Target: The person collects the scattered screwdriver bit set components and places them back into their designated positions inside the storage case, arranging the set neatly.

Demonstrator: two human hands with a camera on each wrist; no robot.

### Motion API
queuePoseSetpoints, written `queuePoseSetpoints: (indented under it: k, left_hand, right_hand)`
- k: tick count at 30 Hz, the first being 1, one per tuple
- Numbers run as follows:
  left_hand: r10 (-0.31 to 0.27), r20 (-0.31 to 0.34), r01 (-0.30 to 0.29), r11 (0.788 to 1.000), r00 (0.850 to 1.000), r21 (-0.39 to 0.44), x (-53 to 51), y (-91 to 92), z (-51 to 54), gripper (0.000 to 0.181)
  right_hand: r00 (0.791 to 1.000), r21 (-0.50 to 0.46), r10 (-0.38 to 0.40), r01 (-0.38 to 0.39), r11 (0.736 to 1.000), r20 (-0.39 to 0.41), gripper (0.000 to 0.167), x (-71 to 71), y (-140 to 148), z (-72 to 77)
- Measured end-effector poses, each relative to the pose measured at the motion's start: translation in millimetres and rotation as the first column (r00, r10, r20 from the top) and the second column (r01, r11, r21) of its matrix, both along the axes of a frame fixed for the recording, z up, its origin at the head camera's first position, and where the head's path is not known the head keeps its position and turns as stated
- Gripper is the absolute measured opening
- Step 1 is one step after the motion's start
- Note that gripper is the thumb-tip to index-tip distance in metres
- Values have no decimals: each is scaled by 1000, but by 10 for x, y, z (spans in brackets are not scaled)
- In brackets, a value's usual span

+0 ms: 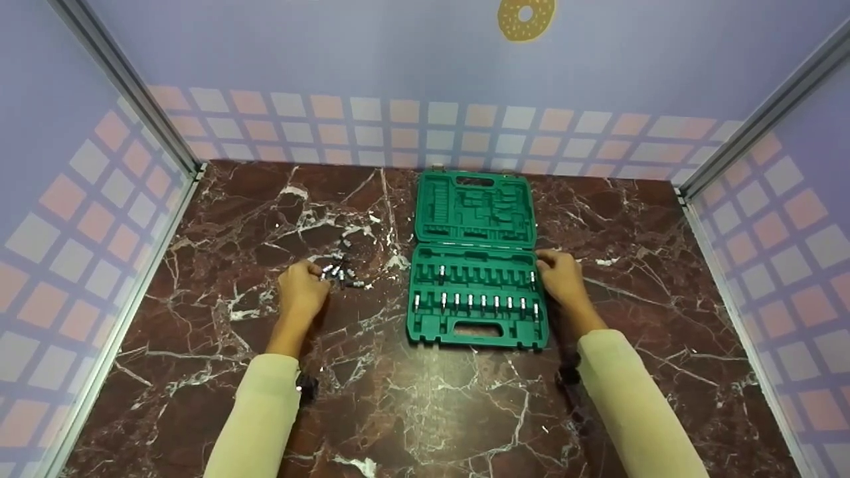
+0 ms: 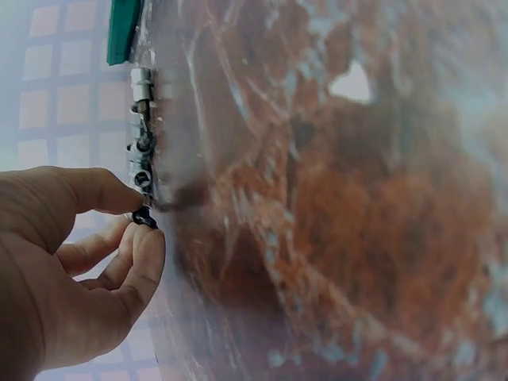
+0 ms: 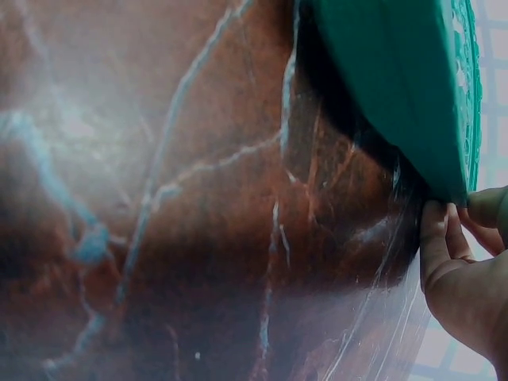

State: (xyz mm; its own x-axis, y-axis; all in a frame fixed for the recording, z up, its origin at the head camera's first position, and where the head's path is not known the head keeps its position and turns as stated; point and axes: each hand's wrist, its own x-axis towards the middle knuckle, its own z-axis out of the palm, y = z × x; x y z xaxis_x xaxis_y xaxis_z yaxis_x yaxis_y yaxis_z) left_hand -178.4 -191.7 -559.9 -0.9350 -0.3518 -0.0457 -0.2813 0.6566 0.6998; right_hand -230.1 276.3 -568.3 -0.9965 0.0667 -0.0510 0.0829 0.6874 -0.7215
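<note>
My left hand [image 1: 300, 290] is at the near left side of a loose pile of bit sockets [image 1: 340, 273], silver with dark tips. In the left wrist view, its thumb and fingertips pinch one small dark-and-silver bit socket [image 2: 143, 216], mostly hidden by the fingers. A green socket case [image 1: 425, 325] lies unfolded flat, its lid [image 1: 485, 188] toward the back wall. My right hand [image 1: 563, 282] holds the right edge of the case's near half, thumb and fingers on either side of that edge in the right wrist view. Several bit sockets [image 1: 470, 303] stand in the case's slots, most in the nearer row.
The dark red marble-patterned tabletop [image 1: 425, 411] carries everything. Purple panels with pink and white squares [image 1: 403, 111] rise at the back and both sides. The case has a handle opening [image 1: 478, 330] at its near edge.
</note>
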Motion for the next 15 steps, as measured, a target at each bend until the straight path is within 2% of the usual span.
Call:
queuePoseSetpoints:
  k: [6,12,15]
  left_hand:
    - [-52,-62,54,998,997,42,5,109,110,25]
    - [-94,-96,101,993,991,68,-7,258,226,20]
    - [-134,-111,145,985,985,93,-4,342,271,19]
  right_hand:
    - [1000,0,8,-8,1000,16,32,8,1,5]
    - [1000,-4,-2,2,1000,11,32,4,-12,12]
    - [1000,7,-5,5,1000,8,31,0,-14,9]
